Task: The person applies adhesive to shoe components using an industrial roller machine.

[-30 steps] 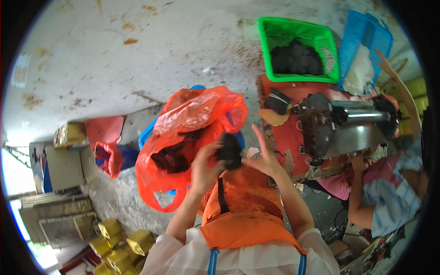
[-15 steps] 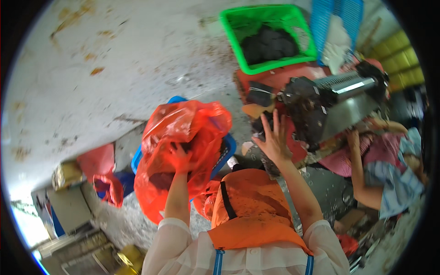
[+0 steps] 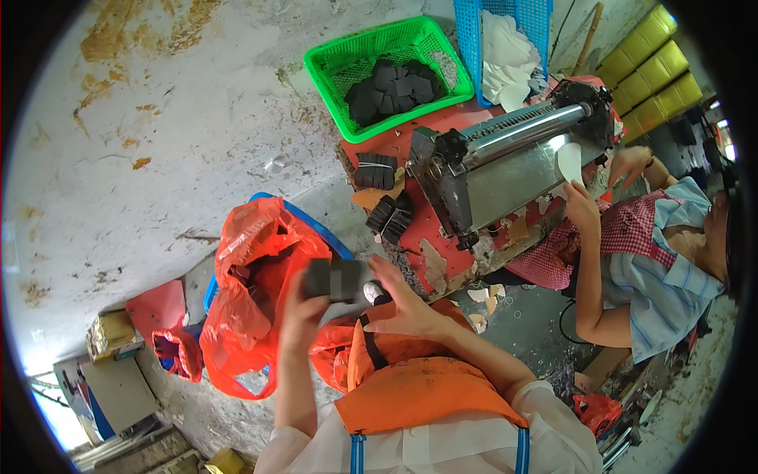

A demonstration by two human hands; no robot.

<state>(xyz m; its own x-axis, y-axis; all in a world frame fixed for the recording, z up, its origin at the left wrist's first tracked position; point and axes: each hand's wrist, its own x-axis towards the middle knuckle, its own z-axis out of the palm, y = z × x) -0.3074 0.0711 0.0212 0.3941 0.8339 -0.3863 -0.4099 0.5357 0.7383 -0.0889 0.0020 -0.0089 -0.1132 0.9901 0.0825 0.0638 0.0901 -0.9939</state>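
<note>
A small dark grey block-like bundle (image 3: pixel 338 281), blurred by motion, is gripped in my left hand (image 3: pixel 302 314). Just right of it, my right hand (image 3: pixel 407 308) is open, thumb and fingers apart, its fingertips close to the bundle's end. Under and left of my left hand is a crumpled red plastic bag (image 3: pixel 237 316), which sits in a blue basket (image 3: pixel 312 221). An orange apron (image 3: pixel 426 387) covers my lap. On the red tabletop (image 3: pixel 426 237) lie two bundles of dark pieces, a banded one (image 3: pixel 375 171) and another nearer me (image 3: pixel 391 217).
A machine with a metal roller (image 3: pixel 529 134) stands on the table. Beside it a co-worker's hand (image 3: pixel 583 207) holds a white curved piece (image 3: pixel 569 163). A green basket (image 3: pixel 339 118) of dark pieces and a blue basket (image 3: pixel 469 47) of white pieces stand behind. Scraps (image 3: pixel 485 300) litter the floor.
My left hand has come up from the red bag and now holds the dark bundle. My right hand has moved left and down, away from the table. The view has shifted right.
</note>
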